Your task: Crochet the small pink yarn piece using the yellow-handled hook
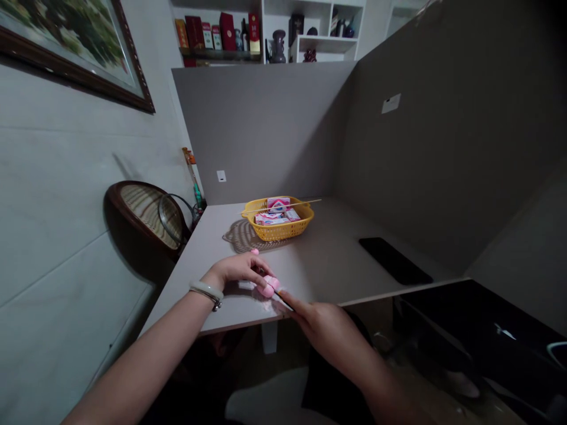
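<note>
A soft-looking pink lump (pixel 268 285), rounded and clay-like, lies near the front edge of the desk. The fingers of my left hand (pixel 248 268) curl over its back left side and grip it. In my right hand (pixel 310 316) is a thin dark stick-like tool (pixel 283 299), whose tip meets the lump; I cannot make out its exact kind. Just beyond my left hand sits a small pink ball (pixel 255 251). Something shiny and clear, perhaps film, lies under and in front of the lump.
Toward the back of the desk (pixel 328 260) stands a yellow basket (pixel 279 231) holding several pink-and-white packets (pixel 278 205), with a thin stick (pixel 305 202) across its rim. A black flat object (pixel 394 260) lies at right. Grey panels (pixel 266 130) enclose the back and right.
</note>
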Available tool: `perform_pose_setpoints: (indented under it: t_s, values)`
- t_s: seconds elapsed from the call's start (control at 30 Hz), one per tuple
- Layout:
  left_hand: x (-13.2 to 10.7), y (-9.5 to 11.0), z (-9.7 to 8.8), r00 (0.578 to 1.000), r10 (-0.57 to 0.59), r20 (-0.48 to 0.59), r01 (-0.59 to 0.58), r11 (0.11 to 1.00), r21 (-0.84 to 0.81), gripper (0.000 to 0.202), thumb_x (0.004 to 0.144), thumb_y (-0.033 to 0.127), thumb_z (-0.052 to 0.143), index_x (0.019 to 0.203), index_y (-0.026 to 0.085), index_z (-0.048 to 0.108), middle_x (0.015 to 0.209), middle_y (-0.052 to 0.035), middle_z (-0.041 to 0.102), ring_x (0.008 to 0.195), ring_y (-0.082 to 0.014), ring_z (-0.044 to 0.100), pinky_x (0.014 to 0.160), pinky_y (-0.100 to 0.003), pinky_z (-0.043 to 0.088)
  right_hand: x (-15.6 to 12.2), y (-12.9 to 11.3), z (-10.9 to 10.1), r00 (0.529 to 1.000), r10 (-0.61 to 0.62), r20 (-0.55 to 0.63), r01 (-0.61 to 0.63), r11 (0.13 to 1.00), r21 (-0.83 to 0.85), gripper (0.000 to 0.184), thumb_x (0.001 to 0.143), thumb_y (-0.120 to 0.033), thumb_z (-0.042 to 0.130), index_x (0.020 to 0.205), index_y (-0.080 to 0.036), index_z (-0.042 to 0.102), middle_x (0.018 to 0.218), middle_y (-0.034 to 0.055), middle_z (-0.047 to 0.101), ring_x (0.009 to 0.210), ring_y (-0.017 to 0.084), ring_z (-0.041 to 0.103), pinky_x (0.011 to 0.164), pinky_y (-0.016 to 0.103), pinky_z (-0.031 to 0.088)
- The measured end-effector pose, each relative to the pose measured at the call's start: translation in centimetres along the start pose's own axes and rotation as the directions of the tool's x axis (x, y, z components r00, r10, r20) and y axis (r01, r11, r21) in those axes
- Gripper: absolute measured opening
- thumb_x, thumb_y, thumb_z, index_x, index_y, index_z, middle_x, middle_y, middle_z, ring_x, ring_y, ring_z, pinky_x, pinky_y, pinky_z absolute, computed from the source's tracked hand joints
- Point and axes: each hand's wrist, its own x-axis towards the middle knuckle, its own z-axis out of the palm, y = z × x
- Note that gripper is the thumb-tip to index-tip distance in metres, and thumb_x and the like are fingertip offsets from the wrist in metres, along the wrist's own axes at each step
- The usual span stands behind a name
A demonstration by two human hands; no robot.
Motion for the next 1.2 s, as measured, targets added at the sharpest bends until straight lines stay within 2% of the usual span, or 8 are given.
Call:
perform_pose_setpoints:
  t_s: [0.23, 0.37, 0.43, 0.53, 0.63, 0.83, 1.03, 1.2]
  values:
    - [0.0, 0.0, 0.0, 0.999, 0.031, 0.043, -0.031, 1.000, 0.002, 0.036, 0.066, 0.036, 0.081, 0.098, 0.021, 0.078, 0.093, -0.0030, 0.072, 0.089, -0.0186, 0.060, 0.083, -0.029, 0.043, -1.0, 0.7, -1.2, 0.999, -0.042, 0.034, 0.041, 0.999, 0.019, 0.047, 0.095, -0.021, 0.051, 0.140, -0.035, 0.054, 0.092, 0.0040, 0.078, 0.074, 0.018, 0.072, 0.061, 0.022, 0.045]
    - [0.0, -0.3, 0.0, 0.999, 0.030, 0.010, -0.030, 1.000, 0.003, 0.036, 0.066, 0.037, 0.081, 0.097, 0.020, 0.078, 0.091, -0.0034, 0.072, 0.089, -0.0190, 0.060, 0.084, -0.030, 0.042, 0.0, 0.1, 0.0, 1.000, -0.017, 0.013, 0.017, 1.000, -0.009, 0.051, 0.097, -0.021, 0.048, 0.146, -0.033, 0.046, 0.087, 0.0057, 0.078, 0.071, 0.019, 0.072, 0.058, 0.022, 0.043]
    - [0.1, -0.3, -0.1, 1.000, 0.024, 0.004, -0.024, 1.000, -0.013, 0.036, 0.065, 0.036, 0.082, 0.097, 0.019, 0.078, 0.091, -0.0036, 0.072, 0.089, -0.0190, 0.060, 0.084, -0.030, 0.041, 0.3, 0.0, 0.4, 1.000, -0.013, 0.010, 0.013, 0.999, 0.036, 0.050, 0.098, -0.021, 0.046, 0.147, -0.033, 0.045, 0.088, 0.0052, 0.078, 0.071, 0.017, 0.072, 0.058, 0.020, 0.043]
    - [0.1, -0.2, -0.1, 1.000, 0.011, 0.028, -0.010, 1.000, -0.026, 0.037, 0.064, 0.035, 0.082, 0.097, 0.019, 0.078, 0.092, -0.0048, 0.072, 0.090, -0.0194, 0.060, 0.084, -0.031, 0.041, -0.4, 0.5, -0.4, 0.999, -0.017, 0.037, 0.015, 0.998, 0.059, 0.048, 0.097, -0.023, 0.049, 0.143, -0.036, 0.050, 0.093, 0.0041, 0.078, 0.073, 0.017, 0.073, 0.060, 0.021, 0.043]
    - [0.1, -0.2, -0.1, 0.999, 0.016, 0.038, -0.016, 1.000, -0.015, 0.037, 0.065, 0.035, 0.082, 0.098, 0.019, 0.078, 0.093, -0.0046, 0.072, 0.091, -0.0193, 0.060, 0.084, -0.030, 0.041, -1.3, 0.8, -1.3, 0.998, -0.019, 0.060, 0.019, 1.000, -0.002, 0.048, 0.095, -0.021, 0.052, 0.141, -0.035, 0.052, 0.091, 0.0036, 0.078, 0.072, 0.018, 0.073, 0.059, 0.022, 0.042]
    - [0.0, -0.4, 0.0, 1.000, 0.028, -0.003, -0.028, 0.999, -0.027, 0.036, 0.065, 0.038, 0.082, 0.096, 0.020, 0.078, 0.091, -0.0030, 0.072, 0.088, -0.0184, 0.060, 0.083, -0.029, 0.042, 0.3, 0.3, 0.0, 0.999, -0.026, 0.020, 0.025, 0.999, 0.030, 0.049, 0.099, -0.023, 0.047, 0.146, -0.036, 0.046, 0.093, 0.0045, 0.078, 0.075, 0.017, 0.073, 0.060, 0.020, 0.043]
    - [-0.1, -0.1, 0.0, 1.000, -0.002, 0.025, 0.003, 1.000, -0.012, 0.036, 0.065, 0.034, 0.081, 0.098, 0.019, 0.078, 0.091, -0.0041, 0.071, 0.089, -0.0190, 0.059, 0.083, -0.030, 0.042, -0.9, 0.8, -1.0, 0.998, -0.026, 0.063, 0.028, 0.999, -0.019, 0.048, 0.096, -0.023, 0.052, 0.142, -0.037, 0.051, 0.091, 0.0038, 0.077, 0.074, 0.019, 0.072, 0.060, 0.023, 0.042]
    - [-0.1, -0.1, 0.0, 1.000, 0.002, -0.007, -0.002, 0.999, -0.045, 0.034, 0.064, 0.034, 0.082, 0.095, 0.019, 0.078, 0.091, -0.0047, 0.071, 0.089, -0.0192, 0.059, 0.085, -0.032, 0.042, -0.1, -0.6, 0.1, 0.999, -0.014, 0.043, 0.019, 0.994, -0.112, 0.059, 0.096, -0.015, 0.047, 0.152, -0.031, 0.036, 0.081, 0.0044, 0.076, 0.065, 0.019, 0.071, 0.052, 0.023, 0.035]
